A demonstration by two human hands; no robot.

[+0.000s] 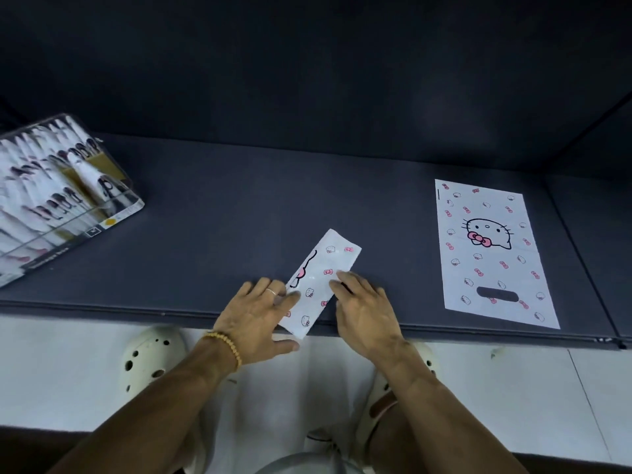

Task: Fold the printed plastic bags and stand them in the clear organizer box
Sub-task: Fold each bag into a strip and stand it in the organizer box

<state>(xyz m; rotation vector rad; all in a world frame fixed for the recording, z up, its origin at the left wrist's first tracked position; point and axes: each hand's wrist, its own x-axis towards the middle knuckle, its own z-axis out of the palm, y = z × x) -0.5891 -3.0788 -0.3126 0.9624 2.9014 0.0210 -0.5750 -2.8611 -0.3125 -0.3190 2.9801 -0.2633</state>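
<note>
Folded bag (319, 280) lies as a narrow strip on the dark table (212, 234), tilted, top end leaning right, bottom end at the table's near edge and slightly over it. White plastic, pink bows, small cat faces; part of the big cat print shows along its left fold.

Left hand (254, 319) lies flat on the strip's lower left side, fingers straight and loosely spread, fingertips on the plastic, thumb out past the table edge. Ring on one finger, bead bracelet (227, 347) on the wrist. Not pinching anything.

Right hand (364, 309) lies on the strip's right edge, fingers straight and close together, tips touching the bag about midway up. Palm down, nothing gripped.

Flat bag (492, 254), unfolded, lies well to the right on the same table, big cat face with pink bow in the middle, cut-out handle toward the near end. Neither hand touches it.

Box (61, 196), clear, sits at the far left of the table, tilted in view, packed with rows of folded bags standing on edge. Well apart from both hands.

Below the table edge: pale floor (513, 388), two cream clogs (150, 354) with holes, the right one mostly hidden by the right arm.
</note>
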